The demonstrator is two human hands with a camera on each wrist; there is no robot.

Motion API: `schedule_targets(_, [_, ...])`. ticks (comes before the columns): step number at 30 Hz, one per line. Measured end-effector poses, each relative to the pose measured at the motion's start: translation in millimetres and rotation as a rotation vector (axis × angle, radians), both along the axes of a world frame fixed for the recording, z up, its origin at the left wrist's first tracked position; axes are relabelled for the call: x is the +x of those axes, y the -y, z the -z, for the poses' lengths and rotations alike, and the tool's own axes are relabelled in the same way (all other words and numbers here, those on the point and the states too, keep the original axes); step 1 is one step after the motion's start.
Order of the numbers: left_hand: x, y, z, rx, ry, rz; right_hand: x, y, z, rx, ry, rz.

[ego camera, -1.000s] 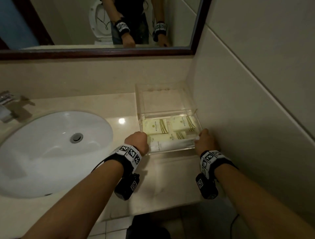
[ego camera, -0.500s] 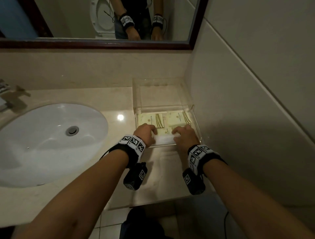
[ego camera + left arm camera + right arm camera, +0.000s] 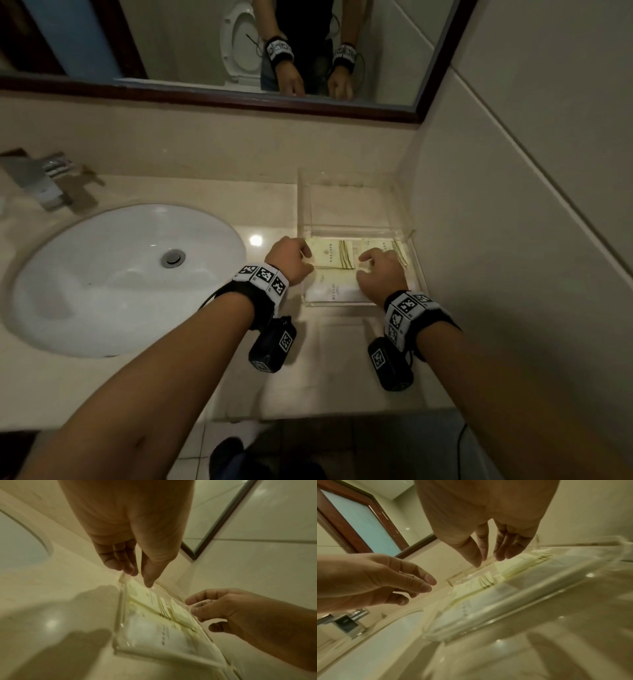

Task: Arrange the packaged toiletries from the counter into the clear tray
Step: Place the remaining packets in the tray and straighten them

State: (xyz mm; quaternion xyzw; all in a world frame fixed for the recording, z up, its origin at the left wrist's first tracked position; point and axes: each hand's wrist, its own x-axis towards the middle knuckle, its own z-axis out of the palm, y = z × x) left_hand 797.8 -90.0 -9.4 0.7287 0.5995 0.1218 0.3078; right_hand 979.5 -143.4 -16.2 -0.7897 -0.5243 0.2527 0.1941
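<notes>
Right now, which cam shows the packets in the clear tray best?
Head view: the packets lie flat in the clear tray, seen from above. Both wrist views show them obliquely and blurred.

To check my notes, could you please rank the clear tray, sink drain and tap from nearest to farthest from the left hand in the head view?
1. Clear tray, directly right of the left hand.
2. Sink drain, left, in the basin.
3. Tap, far left by the wall.

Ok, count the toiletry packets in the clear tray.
3 visible: left packet and right packet at the back, white packet across the front. The hands may hide more.
</notes>
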Motion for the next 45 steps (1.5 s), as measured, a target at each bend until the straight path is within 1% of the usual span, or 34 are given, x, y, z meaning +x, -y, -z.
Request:
schedule_targets(3, [-45, -10, -14, 0.022, 0.015, -0.076, -38, -22, -20, 0.043, -0.019, -0.059])
schedule_targets(7, [-133, -21, -28, 0.036, 0.021, -0.209, -121, -54, -45, 0.186, -0.089, -0.204])
schedule_targets(10, [-218, -25, -35, 0.042, 0.013, -0.318, -209, -79, -57, 0.276, -0.139, -0.308])
schedule_targets(13, [-316, -28, -40, 0.052, 0.008, -0.442, -312, -97, -61, 0.312, -0.221, -0.390])
schedule_targets(17, [-452, -31, -47, 0.035, -0.026, -0.598, -450, -118, -56, 0.227, -0.275, -0.551])
schedule_targets(20, [-541, -35, -51, 0.022, -0.054, -0.681, -536, -135, -50, 0.134, -0.302, -0.602])
schedule_targets(22, [-589, -37, -51, 0.010, -0.090, -0.719, -584, -145, -41, 0.100, -0.305, -0.620])
schedule_targets(25, [-644, -44, -45, -0.016, -0.143, -0.778, -641, -159, -24, 0.040, -0.245, -0.643])
schedule_targets(28, [-684, -57, -27, -0.048, -0.168, -0.817, -679, -169, -11, -0.025, -0.210, -0.652])
schedule_targets(32, [-709, -78, 0, -0.087, -0.196, -0.815, -709, -186, 3, -0.042, -0.184, -0.667])
schedule_targets(34, [-716, -90, 12, -0.118, -0.204, -0.796, -719, -194, 9, -0.048, -0.188, -0.661])
schedule_targets(38, [-719, -111, 35, -0.191, -0.252, -0.691, -730, -199, 22, -0.065, -0.182, -0.652])
schedule_targets(41, [-710, -113, 46, -0.166, -0.339, -0.679, -727, -200, 31, -0.080, -0.191, -0.637])
schedule_targets(42, [-708, -112, 47, -0.137, -0.339, -0.700, -724, -200, 33, -0.085, -0.198, -0.629])
schedule_targets(43, [-706, -111, 47, -0.102, -0.302, -0.732, -721, -200, 34, -0.090, -0.200, -0.621])
schedule_targets(45, [-704, -109, 44, -0.020, -0.144, -0.809, -715, -203, 34, -0.090, -0.203, -0.607])
